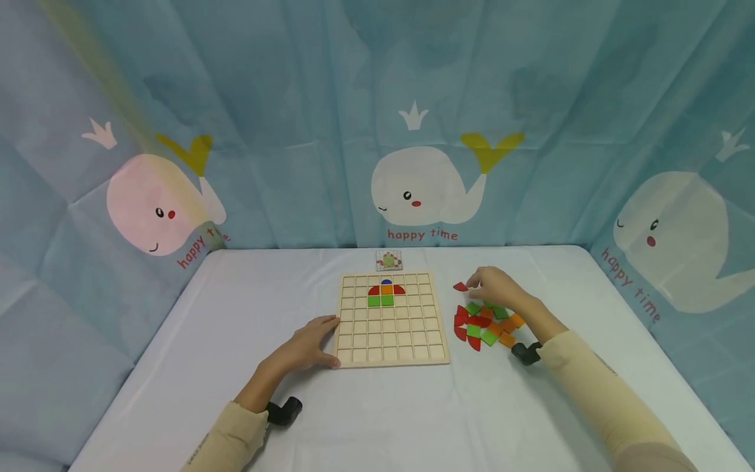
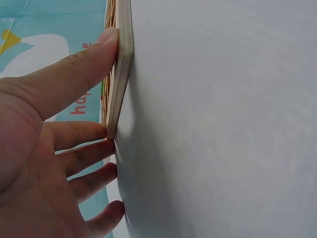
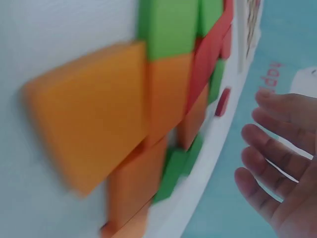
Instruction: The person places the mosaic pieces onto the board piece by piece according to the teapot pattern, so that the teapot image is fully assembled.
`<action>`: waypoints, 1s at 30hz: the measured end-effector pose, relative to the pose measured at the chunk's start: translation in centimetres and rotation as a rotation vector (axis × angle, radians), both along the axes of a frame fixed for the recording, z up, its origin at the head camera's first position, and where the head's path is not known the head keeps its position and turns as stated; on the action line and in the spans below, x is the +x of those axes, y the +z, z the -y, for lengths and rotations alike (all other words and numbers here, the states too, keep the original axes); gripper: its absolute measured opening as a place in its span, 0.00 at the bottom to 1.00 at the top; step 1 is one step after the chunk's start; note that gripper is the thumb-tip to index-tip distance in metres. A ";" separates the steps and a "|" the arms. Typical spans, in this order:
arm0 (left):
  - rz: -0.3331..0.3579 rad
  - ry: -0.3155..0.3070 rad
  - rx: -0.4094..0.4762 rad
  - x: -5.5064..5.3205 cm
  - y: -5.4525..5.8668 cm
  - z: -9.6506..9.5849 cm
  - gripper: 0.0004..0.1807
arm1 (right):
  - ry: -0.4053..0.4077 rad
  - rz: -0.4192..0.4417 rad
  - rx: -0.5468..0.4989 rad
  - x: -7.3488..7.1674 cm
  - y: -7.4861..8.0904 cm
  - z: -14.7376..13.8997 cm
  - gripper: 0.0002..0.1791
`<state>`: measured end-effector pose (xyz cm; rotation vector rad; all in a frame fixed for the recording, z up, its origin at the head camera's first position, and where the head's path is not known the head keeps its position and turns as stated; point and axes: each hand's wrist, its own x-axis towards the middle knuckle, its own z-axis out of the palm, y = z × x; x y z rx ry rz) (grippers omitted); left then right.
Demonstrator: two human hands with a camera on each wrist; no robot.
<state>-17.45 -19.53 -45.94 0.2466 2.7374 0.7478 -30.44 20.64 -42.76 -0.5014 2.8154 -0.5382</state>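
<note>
A wooden grid board (image 1: 392, 337) lies flat, with a small group of coloured pieces near its far side: a blue one at the top, two red quarter-rounds (image 1: 400, 290), an orange square, and two green squares (image 1: 374, 301). My left hand (image 1: 307, 344) rests spread along the board's left edge, its thumb (image 2: 101, 52) and fingertips touching the rim. My right hand (image 1: 498, 287) hovers at the far side of a loose pile, fingers slightly bent and apart, with nothing in them. Close by its fingertips lies a single red quarter-round (image 1: 460, 286), seen also in the right wrist view.
Loose red, green and orange pieces (image 1: 494, 328) lie heaped right of the board, some overlapping. A small pattern card (image 1: 389, 261) sits just beyond the board. A white cloth (image 1: 253, 295) covers the table, and a blue whale-print curtain (image 1: 295, 131) hangs behind it.
</note>
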 end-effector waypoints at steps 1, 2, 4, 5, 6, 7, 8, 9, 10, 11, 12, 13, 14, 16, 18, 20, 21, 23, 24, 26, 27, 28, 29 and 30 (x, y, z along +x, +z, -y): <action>-0.001 0.001 -0.002 0.0 0.0 0.0 0.51 | -0.009 0.013 0.005 0.1 -0.2 -0.4 0.15; -0.001 0.003 -0.004 0.0 -0.1 0.0 0.52 | -0.017 0.024 0.007 0.1 -0.4 -0.8 0.15; -0.001 0.004 -0.006 0.0 -0.2 -0.1 0.52 | -0.034 0.045 0.013 0.2 -0.7 -1.6 0.15; 0.002 0.007 -0.006 0.0 -0.2 -0.1 0.52 | -0.037 0.050 0.015 0.3 -0.9 -2.0 0.15; 0.003 0.009 -0.005 0.0 -0.2 -0.1 0.52 | -0.039 0.056 0.016 0.3 -1.0 -2.3 0.15; 0.000 0.008 -0.005 -0.1 -0.3 -0.1 0.52 | -0.035 0.060 0.018 0.4 -1.1 -2.6 0.15; -0.001 0.007 -0.006 -0.1 -0.3 -0.1 0.52 | -0.037 0.063 0.022 0.5 -1.2 -2.9 0.15; -0.003 0.005 -0.009 -0.1 -0.3 -0.1 0.52 | -0.038 0.068 0.027 0.5 -1.2 -3.1 0.15; -0.003 0.005 -0.009 -0.1 -0.4 -0.1 0.52 | -0.043 0.075 0.031 0.5 -1.3 -3.3 0.15; -0.004 0.004 -0.013 -0.1 -0.4 -0.1 0.52 | -0.044 0.082 0.034 0.5 -1.3 -3.4 0.15; -0.006 0.004 -0.014 -0.2 -0.4 -0.1 0.52 | -0.045 0.088 0.038 0.5 -1.3 -3.5 0.15; -0.008 0.000 -0.014 -0.2 -0.4 0.0 0.52 | -0.045 0.092 0.041 0.4 -1.3 -3.6 0.15; -0.008 -0.001 -0.014 -0.2 -0.4 0.0 0.52 | -0.049 0.096 0.044 0.4 -1.3 -3.6 0.15; -0.009 -0.006 -0.015 -0.1 -0.4 0.0 0.52 | -0.056 0.104 0.044 0.2 -1.3 -3.7 0.15; -0.012 -0.011 -0.014 -0.1 -0.3 0.0 0.51 | -0.057 0.103 0.042 0.1 -1.3 -3.7 0.15; -0.013 -0.014 -0.013 0.0 -0.3 0.0 0.51 | -0.065 0.105 0.036 0.0 -1.2 -3.7 0.15; -0.014 -0.015 -0.015 0.0 -0.2 0.0 0.51 | -0.067 0.103 0.033 0.0 -1.2 -3.7 0.15; -0.013 -0.014 -0.015 0.0 -0.2 0.0 0.51 | -0.068 0.101 0.029 0.1 -1.2 -3.7 0.16; -0.011 -0.012 -0.013 0.1 -0.2 0.0 0.51 | -0.068 0.098 0.030 0.1 -1.2 -3.7 0.16; -0.013 -0.013 -0.016 0.1 -0.2 0.0 0.51 | -0.072 0.099 0.025 0.2 -1.2 -3.7 0.15; -0.014 -0.013 -0.016 0.1 -0.2 0.0 0.51 | -0.067 0.097 0.024 0.3 -1.2 -3.6 0.15; -0.015 -0.012 -0.015 0.0 -0.2 0.0 0.51 | -0.065 0.097 0.021 0.3 -1.2 -3.6 0.15; -0.017 -0.012 -0.014 0.1 -0.2 0.0 0.51 | -0.059 0.096 0.022 0.3 -1.2 -3.6 0.15; -0.018 -0.012 -0.014 0.0 -0.2 0.0 0.51 | -0.055 0.097 0.020 0.4 -1.2 -3.6 0.15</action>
